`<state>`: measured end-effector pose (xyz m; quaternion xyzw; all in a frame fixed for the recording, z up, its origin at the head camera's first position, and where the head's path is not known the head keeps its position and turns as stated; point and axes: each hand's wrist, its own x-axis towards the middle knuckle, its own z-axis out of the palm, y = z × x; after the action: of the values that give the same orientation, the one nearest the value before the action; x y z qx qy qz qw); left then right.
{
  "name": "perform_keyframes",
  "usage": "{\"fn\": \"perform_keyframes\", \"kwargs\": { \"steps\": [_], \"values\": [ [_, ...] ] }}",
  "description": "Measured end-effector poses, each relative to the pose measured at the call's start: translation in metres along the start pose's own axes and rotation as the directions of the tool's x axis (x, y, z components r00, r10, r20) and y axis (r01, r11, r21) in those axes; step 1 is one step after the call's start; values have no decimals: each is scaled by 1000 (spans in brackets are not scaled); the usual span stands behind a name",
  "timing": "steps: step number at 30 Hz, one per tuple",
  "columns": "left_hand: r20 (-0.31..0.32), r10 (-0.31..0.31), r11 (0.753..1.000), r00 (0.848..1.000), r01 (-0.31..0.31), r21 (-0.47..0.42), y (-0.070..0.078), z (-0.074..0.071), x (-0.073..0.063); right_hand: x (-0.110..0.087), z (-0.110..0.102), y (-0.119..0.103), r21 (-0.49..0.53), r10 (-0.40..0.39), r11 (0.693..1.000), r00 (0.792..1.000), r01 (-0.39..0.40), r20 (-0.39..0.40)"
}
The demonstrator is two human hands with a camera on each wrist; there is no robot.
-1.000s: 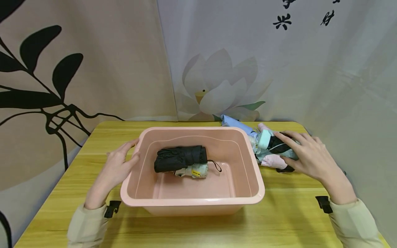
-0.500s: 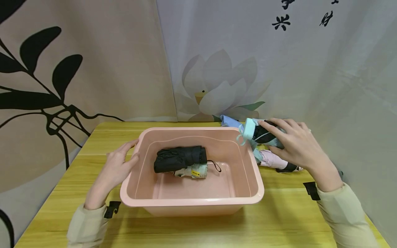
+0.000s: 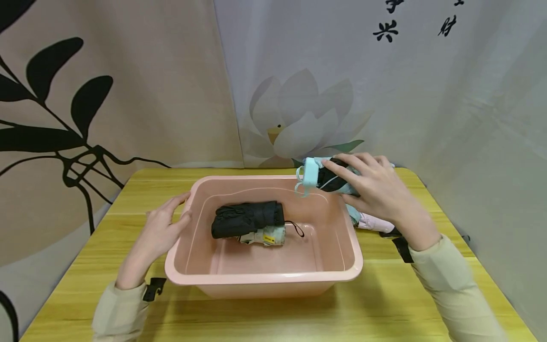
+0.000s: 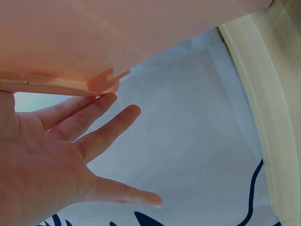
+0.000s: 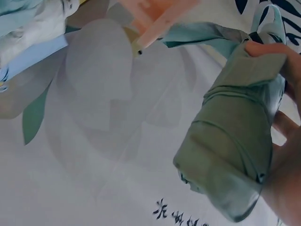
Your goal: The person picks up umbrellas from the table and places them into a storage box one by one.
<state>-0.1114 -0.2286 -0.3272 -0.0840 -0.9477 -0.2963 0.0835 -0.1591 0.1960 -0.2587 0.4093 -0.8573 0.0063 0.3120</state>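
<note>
A folded umbrella (image 3: 337,176) in light teal and black is gripped by my right hand (image 3: 376,192), over the far right corner of the pink plastic tub (image 3: 265,278). Its pale teal handle end (image 3: 311,172) points left with a thin cord dangling. The right wrist view shows its grey-green wrapped canopy (image 5: 230,136) beside my fingers. My left hand (image 3: 160,232) rests at the tub's left rim, and the left wrist view shows its fingers (image 4: 110,129) spread and fairly straight. Inside the tub, a folded black umbrella (image 3: 249,218) lies partly over a pale patterned one (image 3: 266,235).
Right of the tub, a folded pink umbrella (image 3: 376,224) lies on the wooden table (image 3: 410,294), partly hidden by my right hand. Blue fabric (image 5: 37,59) and white fabric (image 5: 40,28) show in the right wrist view. A printed curtain (image 3: 316,95) hangs behind the table.
My right hand has lifted the teal and black umbrella off the pile on the right and carried it left to the tub's far right corner. The left hand and tub stay nearly still.
</note>
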Motion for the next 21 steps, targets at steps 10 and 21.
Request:
{"fn": "perform_keyframes", "kwargs": {
  "steps": [10, 21],
  "values": [
    [3, -2, 1000, 1000, 2, -8, 1, 0, -1, 31, 10, -21, 13, -77, 997, 997, 77, 15],
    [11, -2, 1000, 1000, 2, -1, 0, 0, 0, 60, 29, -40, 19, -124, 992, 992, 124, 7]
  ]
}}
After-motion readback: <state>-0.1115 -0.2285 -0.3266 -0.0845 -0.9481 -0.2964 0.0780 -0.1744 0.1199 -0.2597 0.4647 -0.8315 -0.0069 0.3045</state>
